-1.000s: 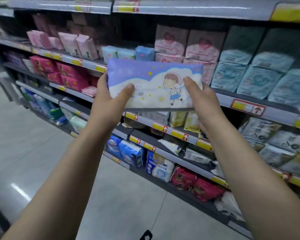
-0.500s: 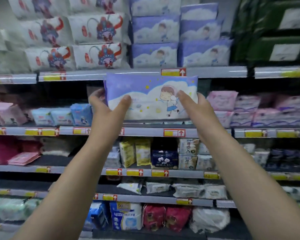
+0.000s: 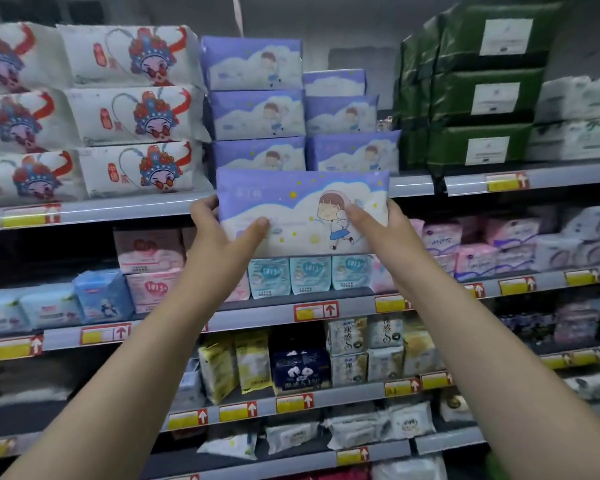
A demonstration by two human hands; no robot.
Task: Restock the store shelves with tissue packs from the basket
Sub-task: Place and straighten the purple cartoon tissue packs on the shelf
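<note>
Hands raise a purple tissue pack (image 3: 302, 209) in front of the top shelf (image 3: 118, 206) of a store aisle. The left hand (image 3: 215, 233) grips the pack's left end, thumb pressed on the front and fingers (image 3: 205, 206) curled round the edge. The right hand (image 3: 378, 226) grips the right end the same way, its thumb over the cartoon child printed there. The pack is held upright, face toward the camera, just below two stacks of matching purple packs (image 3: 257, 114) on that shelf, between white packs (image 3: 132, 112) and green packs (image 3: 478, 98).
</note>
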